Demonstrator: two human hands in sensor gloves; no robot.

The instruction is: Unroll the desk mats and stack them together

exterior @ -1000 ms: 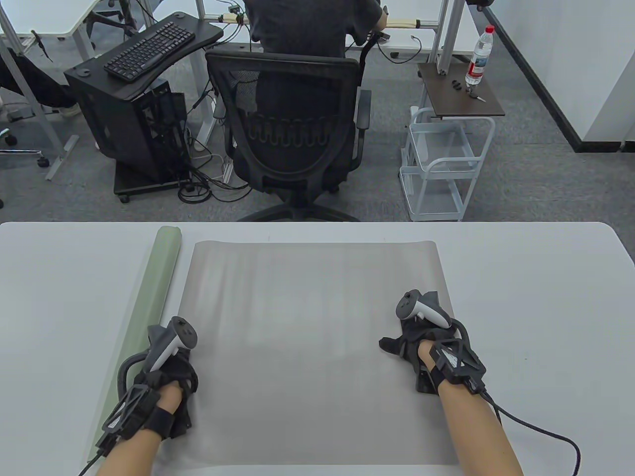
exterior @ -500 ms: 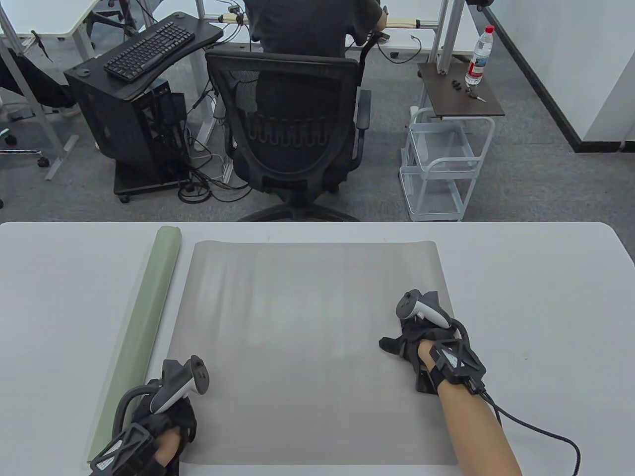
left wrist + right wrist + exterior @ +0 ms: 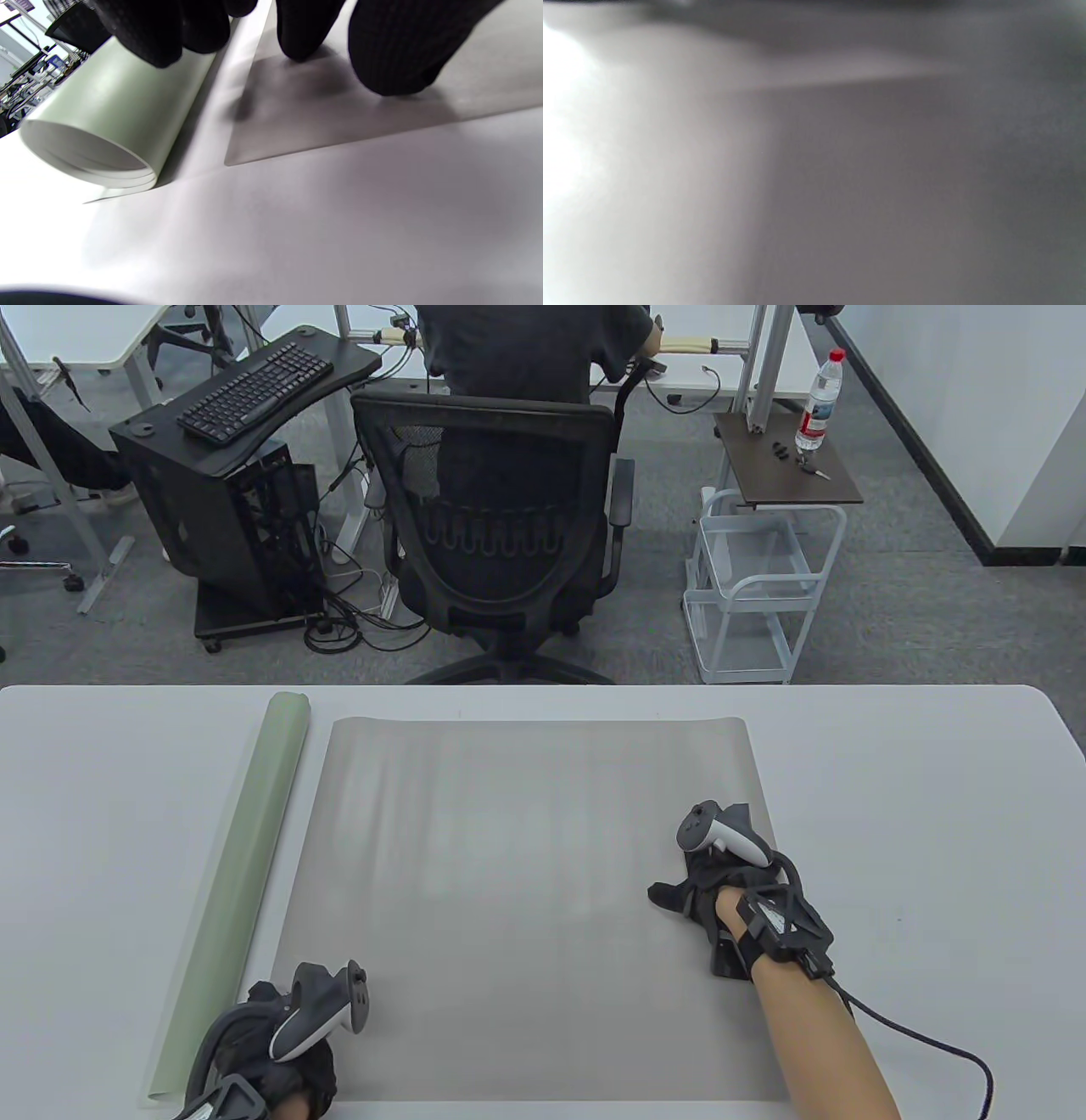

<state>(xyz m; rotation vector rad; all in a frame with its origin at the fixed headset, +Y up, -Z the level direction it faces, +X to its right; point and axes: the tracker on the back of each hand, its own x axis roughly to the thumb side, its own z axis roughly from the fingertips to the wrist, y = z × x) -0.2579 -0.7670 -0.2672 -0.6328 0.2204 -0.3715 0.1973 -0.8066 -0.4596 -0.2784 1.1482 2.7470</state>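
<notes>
A grey desk mat (image 3: 526, 899) lies unrolled and flat in the middle of the white table (image 3: 933, 814). A pale green mat (image 3: 246, 865) lies rolled up along its left edge. My left hand (image 3: 284, 1060) is at the grey mat's near left corner. In the left wrist view two fingertips (image 3: 305, 42) press on the grey mat (image 3: 339, 110) near that corner, and the other fingers touch the green roll (image 3: 106, 114). My right hand (image 3: 696, 891) rests palm down on the grey mat's right side. The right wrist view shows only blurred grey mat (image 3: 882, 190).
Beyond the table's far edge are an office chair (image 3: 496, 517) with a seated person, a black stand with a keyboard (image 3: 254, 386), and a white wire cart (image 3: 755, 585). A cable (image 3: 925, 1052) trails from my right wrist.
My left hand has slid back along the grey mat's left edge to its near corner. My right hand has stayed put.
</notes>
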